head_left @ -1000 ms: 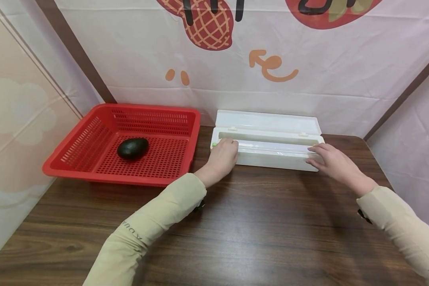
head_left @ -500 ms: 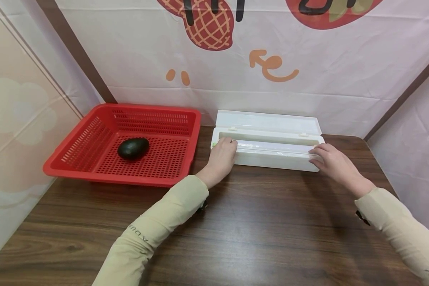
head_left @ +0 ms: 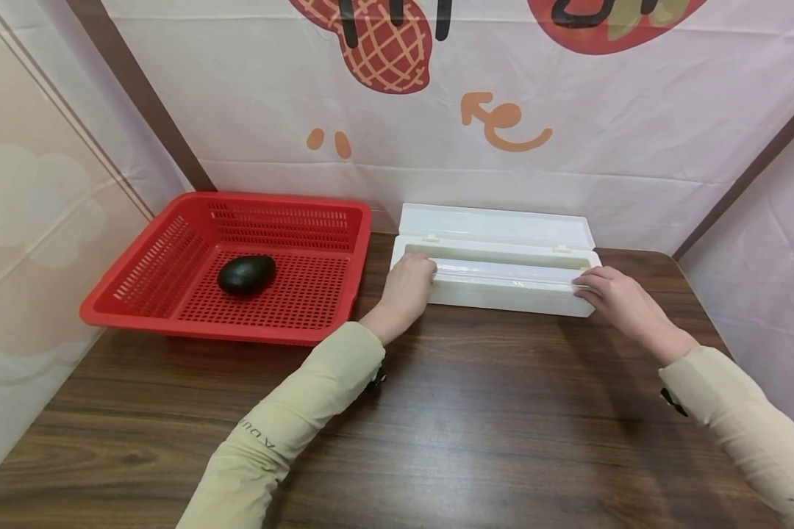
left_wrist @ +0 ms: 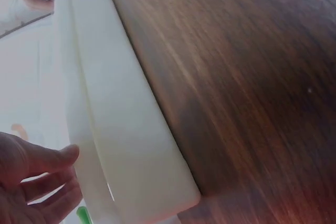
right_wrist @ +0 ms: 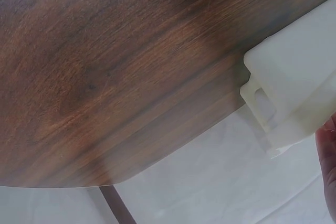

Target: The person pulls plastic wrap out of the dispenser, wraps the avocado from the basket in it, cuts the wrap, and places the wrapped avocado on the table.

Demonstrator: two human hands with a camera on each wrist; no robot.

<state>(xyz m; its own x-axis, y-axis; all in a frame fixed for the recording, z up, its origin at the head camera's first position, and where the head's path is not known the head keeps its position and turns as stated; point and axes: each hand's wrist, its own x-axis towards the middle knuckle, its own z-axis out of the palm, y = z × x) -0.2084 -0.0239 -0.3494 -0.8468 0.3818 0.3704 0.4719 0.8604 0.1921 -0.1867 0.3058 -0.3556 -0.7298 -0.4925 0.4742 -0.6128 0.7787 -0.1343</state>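
A long white cling film dispenser point(head_left: 509, 294) stands at the back of the table with its lid point(head_left: 492, 226) tipped back. A shiny roll of cling film point(head_left: 503, 270) lies inside along the front. My left hand point(head_left: 406, 290) is at the left end, thumb and curled fingers pinching at the film along the front edge. At the right end my right hand point(head_left: 612, 297) pinches the same edge between thumb and fingers. The clear film itself is hard to make out. In the left wrist view, a green knob point(left_wrist: 83, 214) shows beside the left fingers.
A red plastic basket point(head_left: 225, 332) stands to the left of the dispenser, with a dark green avocado point(head_left: 246, 275) in it. Behind the brown wooden table point(head_left: 476, 419) hangs a printed cloth point(head_left: 251, 110).
My left hand has shifted slightly left and now covers the green knob in the head view. The right thumb and fingers have closed together at the dispenser's right end.
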